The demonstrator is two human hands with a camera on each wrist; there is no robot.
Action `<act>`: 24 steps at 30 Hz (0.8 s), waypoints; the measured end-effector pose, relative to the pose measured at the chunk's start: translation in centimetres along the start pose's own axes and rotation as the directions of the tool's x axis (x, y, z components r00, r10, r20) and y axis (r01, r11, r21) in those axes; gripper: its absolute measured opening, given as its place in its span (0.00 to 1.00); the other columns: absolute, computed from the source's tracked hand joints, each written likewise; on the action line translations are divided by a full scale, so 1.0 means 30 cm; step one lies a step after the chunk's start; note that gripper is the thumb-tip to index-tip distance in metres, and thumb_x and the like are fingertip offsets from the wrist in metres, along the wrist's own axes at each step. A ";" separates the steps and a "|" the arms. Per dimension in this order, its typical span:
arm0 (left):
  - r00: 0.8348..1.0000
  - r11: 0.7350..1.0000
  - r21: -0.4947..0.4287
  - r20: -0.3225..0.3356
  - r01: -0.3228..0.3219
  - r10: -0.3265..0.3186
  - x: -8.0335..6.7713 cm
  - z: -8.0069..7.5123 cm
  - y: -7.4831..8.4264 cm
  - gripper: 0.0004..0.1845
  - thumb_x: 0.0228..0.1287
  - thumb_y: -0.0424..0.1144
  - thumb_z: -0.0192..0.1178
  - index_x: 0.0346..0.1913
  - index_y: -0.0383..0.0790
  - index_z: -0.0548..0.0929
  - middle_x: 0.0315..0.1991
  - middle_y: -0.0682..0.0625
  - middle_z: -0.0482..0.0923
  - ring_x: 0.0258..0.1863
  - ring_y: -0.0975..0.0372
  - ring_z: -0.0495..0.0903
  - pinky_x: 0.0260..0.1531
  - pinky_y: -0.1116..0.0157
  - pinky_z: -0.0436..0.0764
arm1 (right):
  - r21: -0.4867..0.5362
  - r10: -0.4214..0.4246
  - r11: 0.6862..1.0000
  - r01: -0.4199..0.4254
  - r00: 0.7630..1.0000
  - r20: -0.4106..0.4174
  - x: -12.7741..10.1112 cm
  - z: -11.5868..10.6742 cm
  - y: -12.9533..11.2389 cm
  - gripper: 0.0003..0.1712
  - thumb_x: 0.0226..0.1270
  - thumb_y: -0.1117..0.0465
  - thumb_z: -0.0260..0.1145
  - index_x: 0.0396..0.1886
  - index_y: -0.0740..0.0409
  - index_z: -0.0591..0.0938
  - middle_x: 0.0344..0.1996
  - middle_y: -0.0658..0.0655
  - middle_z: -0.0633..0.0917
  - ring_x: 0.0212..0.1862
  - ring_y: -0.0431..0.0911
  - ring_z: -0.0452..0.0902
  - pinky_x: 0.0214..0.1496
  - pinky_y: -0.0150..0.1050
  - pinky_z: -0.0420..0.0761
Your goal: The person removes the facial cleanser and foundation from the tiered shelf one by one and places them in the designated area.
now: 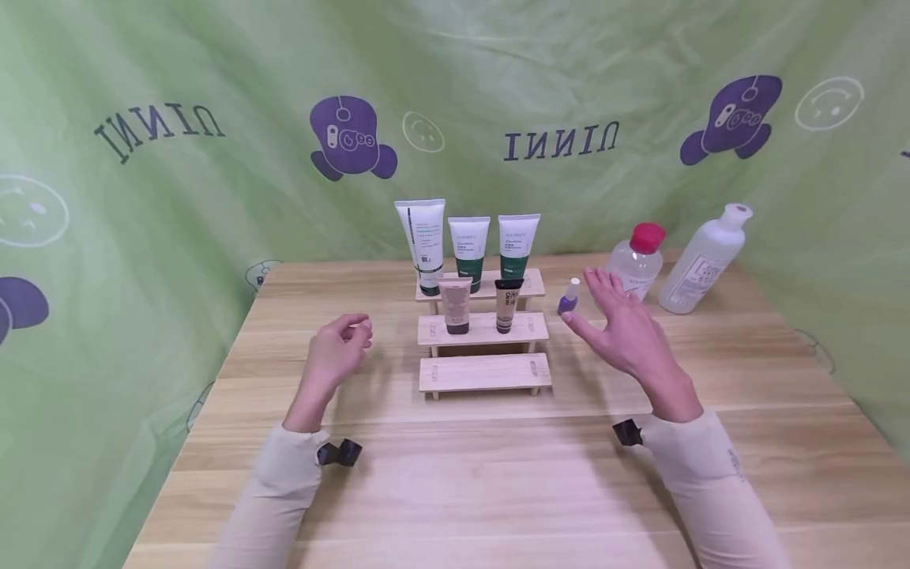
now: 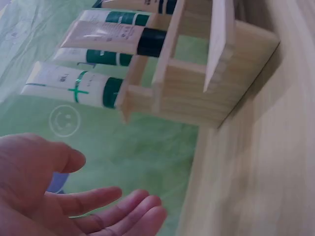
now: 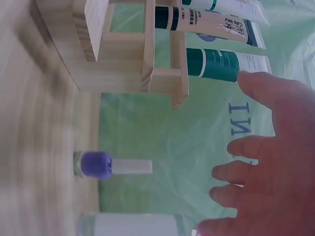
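My right hand [image 1: 633,340] reaches over the table with fingers spread and holds nothing. Just left of its thumb stands a small purple nail polish bottle [image 1: 567,303] with a white cap, upright; the right wrist view shows this nail polish bottle [image 3: 97,164] apart from the fingers. On the left, my left hand [image 1: 337,348] hovers above the table, empty, its fingers loosely bent. Between the hands is a three-step wooden stand [image 1: 483,373]. Its top step carries a tall white tube [image 1: 423,237] and two white-and-green tubes [image 1: 518,235]. A pinkish tube [image 1: 456,303] and a black-topped tube [image 1: 506,308] occupy the middle step.
Behind the right hand are a transparent bottle [image 1: 636,265] with a red cap and a white bottle [image 1: 700,265] with a narrow neck. A green printed curtain [image 1: 455,71] hangs along the back and sides of the wooden table [image 1: 469,490].
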State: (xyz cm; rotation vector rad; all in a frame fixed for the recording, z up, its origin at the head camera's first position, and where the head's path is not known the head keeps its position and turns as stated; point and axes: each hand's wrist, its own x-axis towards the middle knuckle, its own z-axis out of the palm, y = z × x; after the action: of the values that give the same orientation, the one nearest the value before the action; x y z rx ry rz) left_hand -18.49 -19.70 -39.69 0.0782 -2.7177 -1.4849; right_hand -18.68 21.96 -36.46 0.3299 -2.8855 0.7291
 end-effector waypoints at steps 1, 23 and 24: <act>0.999 0.999 -0.030 0.032 0.025 -0.024 0.001 0.010 -0.003 0.23 0.74 0.45 0.52 0.63 0.34 0.75 0.47 0.33 0.82 0.42 0.47 0.84 0.35 0.62 0.86 | 0.035 -0.006 0.999 0.006 1.000 -0.005 0.003 0.004 -0.001 0.48 0.69 0.37 0.57 0.78 0.56 0.53 0.76 0.62 0.53 0.76 0.60 0.46 0.73 0.64 0.51; 0.980 0.959 -0.234 0.155 0.159 -0.124 -0.041 0.250 -0.019 0.15 0.69 0.34 0.57 0.55 0.31 0.78 0.36 0.41 0.82 0.26 0.58 0.82 0.30 0.62 0.86 | 0.524 -0.041 0.846 0.095 0.993 -0.113 0.057 0.150 -0.057 0.19 0.69 0.58 0.64 0.55 0.66 0.80 0.48 0.63 0.85 0.47 0.52 0.82 0.45 0.25 0.79; 0.981 0.960 -0.233 0.149 0.153 -0.120 -0.042 0.252 -0.019 0.15 0.68 0.33 0.56 0.55 0.31 0.78 0.36 0.40 0.82 0.26 0.58 0.82 0.30 0.62 0.86 | 0.532 -0.043 0.841 0.096 0.993 -0.110 0.065 0.153 -0.063 0.20 0.69 0.58 0.65 0.55 0.65 0.80 0.48 0.63 0.85 0.46 0.51 0.82 0.44 0.26 0.80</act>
State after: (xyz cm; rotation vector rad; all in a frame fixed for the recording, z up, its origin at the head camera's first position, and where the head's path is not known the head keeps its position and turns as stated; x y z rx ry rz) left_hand -17.70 -13.57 -44.26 0.1668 -2.6504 -1.9184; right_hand -20.49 17.77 -39.24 0.4430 -2.5094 1.4948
